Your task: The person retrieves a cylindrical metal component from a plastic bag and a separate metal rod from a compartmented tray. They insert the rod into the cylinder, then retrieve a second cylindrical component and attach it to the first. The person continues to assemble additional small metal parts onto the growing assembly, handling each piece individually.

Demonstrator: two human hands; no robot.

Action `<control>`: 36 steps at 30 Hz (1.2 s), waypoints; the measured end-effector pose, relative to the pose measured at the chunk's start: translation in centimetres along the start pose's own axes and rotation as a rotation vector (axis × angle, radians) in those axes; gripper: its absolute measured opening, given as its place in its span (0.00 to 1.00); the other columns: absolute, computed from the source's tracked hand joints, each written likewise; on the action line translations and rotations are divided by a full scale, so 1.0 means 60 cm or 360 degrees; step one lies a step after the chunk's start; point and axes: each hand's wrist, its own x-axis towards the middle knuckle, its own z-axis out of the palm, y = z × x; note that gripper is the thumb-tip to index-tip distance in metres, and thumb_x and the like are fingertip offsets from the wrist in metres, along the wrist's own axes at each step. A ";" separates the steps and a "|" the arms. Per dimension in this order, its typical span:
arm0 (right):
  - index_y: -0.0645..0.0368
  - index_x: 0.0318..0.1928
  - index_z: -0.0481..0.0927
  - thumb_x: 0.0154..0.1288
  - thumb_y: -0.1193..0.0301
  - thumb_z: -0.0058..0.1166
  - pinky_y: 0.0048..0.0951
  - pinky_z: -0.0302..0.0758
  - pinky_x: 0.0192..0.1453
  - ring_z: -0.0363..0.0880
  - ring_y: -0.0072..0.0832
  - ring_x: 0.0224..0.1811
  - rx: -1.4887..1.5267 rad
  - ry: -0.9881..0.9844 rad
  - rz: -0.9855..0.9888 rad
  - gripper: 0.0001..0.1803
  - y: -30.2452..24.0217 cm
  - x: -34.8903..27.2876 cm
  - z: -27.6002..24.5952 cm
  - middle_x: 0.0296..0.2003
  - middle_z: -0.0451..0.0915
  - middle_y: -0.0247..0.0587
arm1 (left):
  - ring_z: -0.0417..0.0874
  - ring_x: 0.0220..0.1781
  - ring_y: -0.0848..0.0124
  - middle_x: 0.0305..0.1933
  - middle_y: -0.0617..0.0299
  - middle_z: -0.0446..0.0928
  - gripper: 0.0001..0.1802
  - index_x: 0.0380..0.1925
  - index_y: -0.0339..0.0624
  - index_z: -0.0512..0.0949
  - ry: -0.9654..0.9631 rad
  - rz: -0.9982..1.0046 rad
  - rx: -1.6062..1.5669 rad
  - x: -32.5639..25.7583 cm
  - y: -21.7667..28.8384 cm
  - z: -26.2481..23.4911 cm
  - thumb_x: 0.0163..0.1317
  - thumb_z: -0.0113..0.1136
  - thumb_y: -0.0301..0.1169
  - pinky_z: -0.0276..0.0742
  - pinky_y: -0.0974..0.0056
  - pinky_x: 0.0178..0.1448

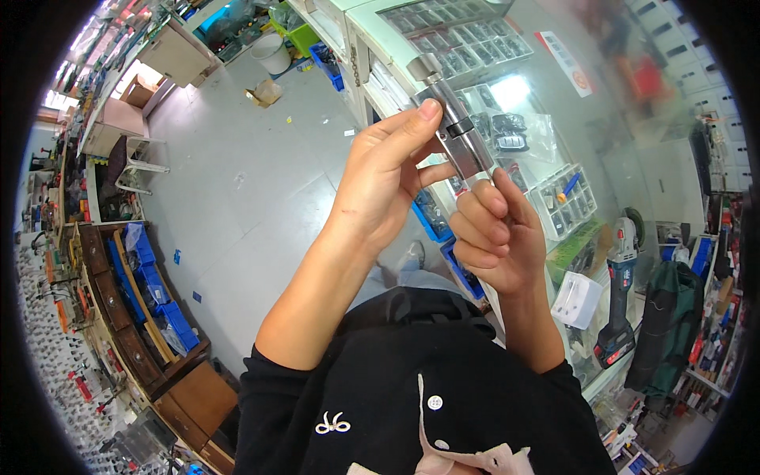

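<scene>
A silver lock cylinder [470, 152] with a round knob [425, 68] at its far end is held up over the glass counter, tilted from upper left to lower right. A dark band circles its middle. My left hand [384, 162] grips it from the left, thumb on top near the knob and a fingertip under the body. At the near end, my right hand [500, 229] pinches it, with the other fingers curled. Whether a key sits between those right fingers cannot be made out.
The glass counter [609, 166] bears a cordless angle grinder [621, 285], a white box [576, 300] and a compartment box [566, 202]. Car key fobs [511, 142] lie near the cylinder. Blue bins [154, 285] fill a wooden drawer unit at left; a stool [142, 164] stands beyond.
</scene>
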 end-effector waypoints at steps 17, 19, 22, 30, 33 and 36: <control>0.65 0.31 0.72 0.62 0.70 0.45 0.22 0.65 0.25 0.68 0.23 0.20 -0.2926 0.0756 -0.1270 0.10 0.017 0.002 -0.007 0.21 0.71 0.34 | 0.76 0.31 0.74 0.30 0.59 0.76 0.11 0.33 0.34 0.77 0.0159 0.0181 0.0214 -0.010 0.004 -0.002 0.55 0.57 0.32 0.76 0.69 0.35; 0.66 0.31 0.72 0.61 0.72 0.45 0.23 0.65 0.24 0.68 0.22 0.20 -0.3487 0.0711 -0.1476 0.09 0.013 -0.002 -0.004 0.20 0.71 0.35 | 0.77 0.32 0.73 0.30 0.59 0.76 0.12 0.33 0.33 0.76 0.0156 0.0179 0.0222 -0.012 0.005 0.001 0.55 0.56 0.32 0.77 0.69 0.34; 0.68 0.28 0.74 0.64 0.72 0.40 0.18 0.64 0.28 0.67 0.18 0.22 -0.2890 0.0660 -0.1145 0.13 0.012 -0.009 0.003 0.21 0.71 0.36 | 0.77 0.32 0.72 0.31 0.58 0.76 0.12 0.33 0.32 0.76 0.0139 0.0157 0.0195 -0.014 0.004 0.004 0.55 0.55 0.32 0.77 0.69 0.34; 0.68 0.31 0.73 0.59 0.77 0.46 0.26 0.67 0.28 0.73 0.31 0.25 -0.3521 0.0687 -0.1479 0.05 0.005 -0.002 0.003 0.24 0.73 0.44 | 0.78 0.32 0.71 0.32 0.57 0.76 0.11 0.33 0.32 0.75 0.0130 0.0109 0.0118 -0.015 0.006 0.000 0.56 0.55 0.31 0.78 0.68 0.35; 0.68 0.33 0.73 0.54 0.81 0.49 0.28 0.68 0.29 0.73 0.36 0.26 -0.3707 0.0590 -0.1754 0.05 -0.004 0.006 -0.002 0.26 0.73 0.47 | 0.78 0.34 0.72 0.34 0.58 0.76 0.12 0.34 0.33 0.75 0.0126 0.0106 0.0151 -0.016 0.002 -0.002 0.57 0.54 0.32 0.78 0.69 0.34; 0.64 0.34 0.73 0.48 0.79 0.55 0.30 0.68 0.29 0.72 0.37 0.27 -0.3729 0.0536 -0.1825 0.10 -0.010 0.010 -0.002 0.26 0.72 0.45 | 0.78 0.37 0.73 0.37 0.59 0.76 0.13 0.36 0.36 0.74 0.0100 0.0076 0.0205 -0.014 -0.006 -0.003 0.58 0.54 0.35 0.79 0.70 0.35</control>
